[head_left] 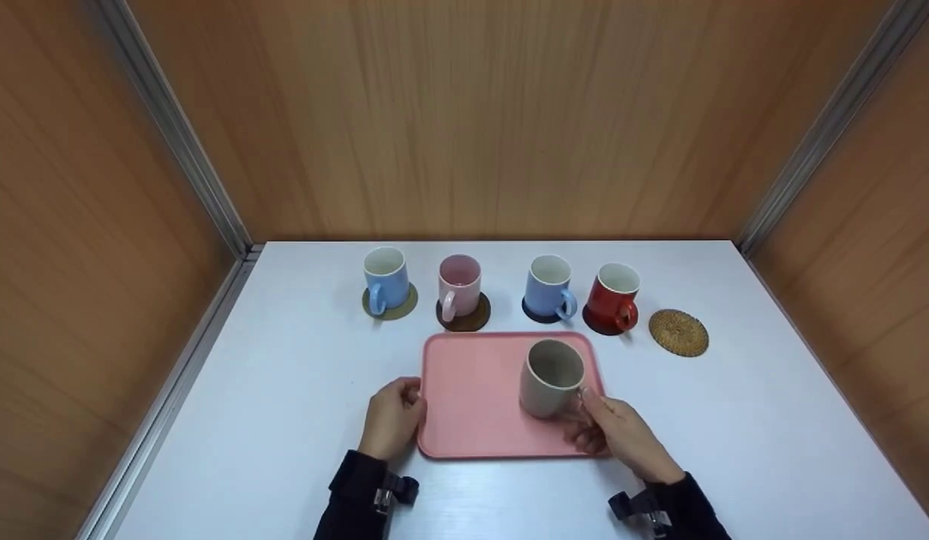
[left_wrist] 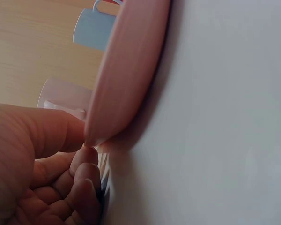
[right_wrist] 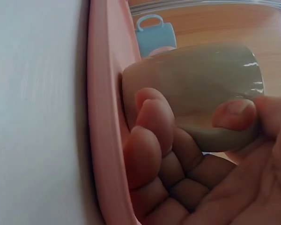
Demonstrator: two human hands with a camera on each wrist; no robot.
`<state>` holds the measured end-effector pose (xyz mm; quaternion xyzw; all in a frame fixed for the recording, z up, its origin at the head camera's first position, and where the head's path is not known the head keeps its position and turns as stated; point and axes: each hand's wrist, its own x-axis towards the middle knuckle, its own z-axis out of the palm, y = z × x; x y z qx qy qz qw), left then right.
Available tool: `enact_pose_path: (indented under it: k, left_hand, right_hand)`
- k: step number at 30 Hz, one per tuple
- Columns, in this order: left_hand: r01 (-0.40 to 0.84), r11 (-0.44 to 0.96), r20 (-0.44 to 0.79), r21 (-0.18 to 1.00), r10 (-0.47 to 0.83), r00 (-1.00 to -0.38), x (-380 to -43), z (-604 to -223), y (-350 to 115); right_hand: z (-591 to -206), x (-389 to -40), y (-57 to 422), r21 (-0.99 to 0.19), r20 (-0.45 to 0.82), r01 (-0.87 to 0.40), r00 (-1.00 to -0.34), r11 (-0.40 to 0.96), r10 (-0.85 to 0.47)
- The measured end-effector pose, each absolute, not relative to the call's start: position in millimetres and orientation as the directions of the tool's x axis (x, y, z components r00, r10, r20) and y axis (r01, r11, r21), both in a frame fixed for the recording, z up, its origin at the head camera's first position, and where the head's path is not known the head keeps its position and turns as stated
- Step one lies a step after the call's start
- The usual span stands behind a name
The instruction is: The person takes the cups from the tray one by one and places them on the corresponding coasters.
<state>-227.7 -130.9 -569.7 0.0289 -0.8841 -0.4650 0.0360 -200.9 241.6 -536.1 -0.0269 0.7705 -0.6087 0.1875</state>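
A grey-beige mug [head_left: 543, 394] stands upright on the right part of a pink tray [head_left: 472, 420]. My right hand [head_left: 622, 435] grips this mug by its handle side, with the thumb near the top and the other fingers curled below. In the right wrist view the mug [right_wrist: 196, 79] is close up, its base at the tray's surface [right_wrist: 124, 33]. At the tray's left edge, my left hand [head_left: 389, 420] pinches the rim. The left wrist view has the thumb [left_wrist: 61, 133] against the rim [left_wrist: 117, 79] and the other fingers curled beneath.
Behind the tray, a light blue mug [head_left: 389, 285], a pink mug [head_left: 464, 292], another blue mug [head_left: 545, 294] and a red mug [head_left: 607, 300] stand on round coasters. A woven coaster [head_left: 679, 332] lies bare at the right. Wooden panels [head_left: 494, 120] enclose the white table [head_left: 284, 360].
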Motion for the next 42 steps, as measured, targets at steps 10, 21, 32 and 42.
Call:
enact_pose_path:
  k: [10, 21, 32, 42]
  left_hand:
    - [-0.033, 0.564, 0.03, 0.825, -0.102, -0.994, -229.6, -567.1, -131.7]
    - [-0.02, 0.575, 0.047, 0.818, -0.101, -0.994, -227.9, -569.7, -135.4]
    - [-0.029, 0.556, 0.032, 0.831, -0.099, -0.995, -227.4, -571.2, -133.4]
    - [-0.044, 0.541, 0.011, 0.84, -0.098, -0.995, -228.0, -569.4, -131.0]
  right_hand:
    - [-500.4, -180.9, 274.4, -0.96, -0.193, 0.143, -0.96, 0.242, -0.201]
    - [-479.6, -197.5, 341.8, -0.967, -0.072, 0.105, -0.987, 0.232, 0.146]
    - [-509.4, -269.5, 385.7, -0.95, -0.222, 0.258, -0.953, 0.175, 0.205]
    - [-523.7, -294.5, 390.5, -0.96, -0.268, 0.28, -0.937, 0.026, 0.226]
